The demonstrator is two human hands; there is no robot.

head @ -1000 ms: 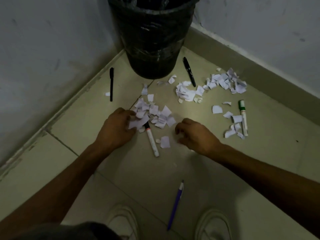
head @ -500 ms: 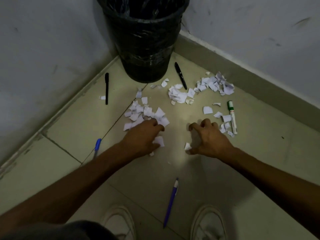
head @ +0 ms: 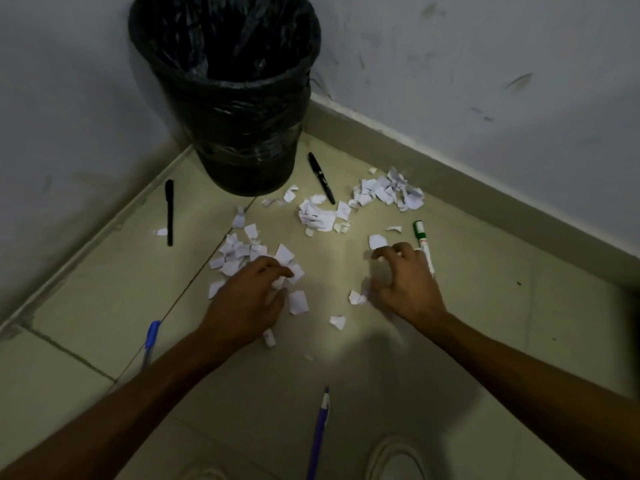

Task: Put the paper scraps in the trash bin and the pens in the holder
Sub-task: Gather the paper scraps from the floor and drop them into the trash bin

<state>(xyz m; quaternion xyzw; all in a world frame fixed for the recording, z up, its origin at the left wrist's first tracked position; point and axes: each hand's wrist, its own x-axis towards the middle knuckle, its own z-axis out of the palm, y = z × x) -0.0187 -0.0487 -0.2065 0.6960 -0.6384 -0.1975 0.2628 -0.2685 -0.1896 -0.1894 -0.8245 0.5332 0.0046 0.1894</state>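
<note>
Right hand [head: 405,282] has shifted outward since the earlier frame and now sits just beside the green marker [head: 423,244]. Its fingers are bent and spread, tips on the floor [head: 519,323]; whether it holds a scrap cannot be determined. Left hand [head: 249,296] curls thumb and fingers round paper scraps [head: 239,251] at the pile's near edge. Trash bin [head: 242,133] stands well beyond both hands. Purple pen [head: 320,434] lies behind them, between the forearms.
</note>
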